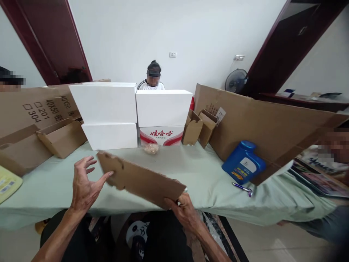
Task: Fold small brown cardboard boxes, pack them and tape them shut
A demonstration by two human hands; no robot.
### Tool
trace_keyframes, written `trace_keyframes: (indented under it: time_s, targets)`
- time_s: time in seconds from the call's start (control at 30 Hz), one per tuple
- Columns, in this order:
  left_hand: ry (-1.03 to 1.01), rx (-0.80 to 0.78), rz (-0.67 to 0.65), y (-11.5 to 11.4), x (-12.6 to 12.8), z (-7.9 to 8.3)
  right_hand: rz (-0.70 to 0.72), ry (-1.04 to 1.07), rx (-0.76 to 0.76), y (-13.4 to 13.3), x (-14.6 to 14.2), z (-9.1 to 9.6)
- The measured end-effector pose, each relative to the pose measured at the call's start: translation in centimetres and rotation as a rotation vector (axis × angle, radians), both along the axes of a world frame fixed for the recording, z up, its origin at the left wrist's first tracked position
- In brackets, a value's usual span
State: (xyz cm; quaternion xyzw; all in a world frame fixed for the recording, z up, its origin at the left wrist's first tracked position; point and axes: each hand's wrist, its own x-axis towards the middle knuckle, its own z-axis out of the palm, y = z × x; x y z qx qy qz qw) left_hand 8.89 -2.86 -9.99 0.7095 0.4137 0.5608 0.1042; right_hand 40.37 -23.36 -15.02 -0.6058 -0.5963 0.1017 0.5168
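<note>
Cardboard hung tilted over the table's near edge, right end lower. Right hand gripped its lower right corner, fingers mostly hidden behind it. Left hand was open, fingers spread, 1 fingertip on the left end. 3 white boxes at the far edge hid most of a person. Blue jug lay near the right edge, against a leaning panel.

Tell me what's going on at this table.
The camera wearer holds a flat cardboard piece over the near edge of the table. The right hand grips its lower right end; the left hand is open, thumb touching its left end. White boxes are stacked behind, and a blue jug lies to the right.
</note>
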Motion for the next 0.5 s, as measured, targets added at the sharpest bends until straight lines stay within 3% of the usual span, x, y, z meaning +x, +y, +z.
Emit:
trace_keyframes:
  time_s: [0.13, 0.3, 0.4, 0.5]
  targets:
    - [0.178, 0.039, 0.003, -0.1, -0.9, -0.3, -0.495, 0.002, 0.097, -2.7, 6.0, 1.1]
    - [0.248, -0.072, -0.037, -0.4, -2.7, -3.0, -0.962, -0.16, 0.131, -4.0, 15.2, 2.2]
    - [0.252, -0.122, -0.045, -0.6, -3.3, -4.3, -1.083, -0.232, 0.064, -3.4, 18.8, 2.4]
    - [0.244, -0.148, -0.048, -0.9, -3.7, -5.1, -1.099, -0.245, 0.022, -1.8, 20.9, 2.2]
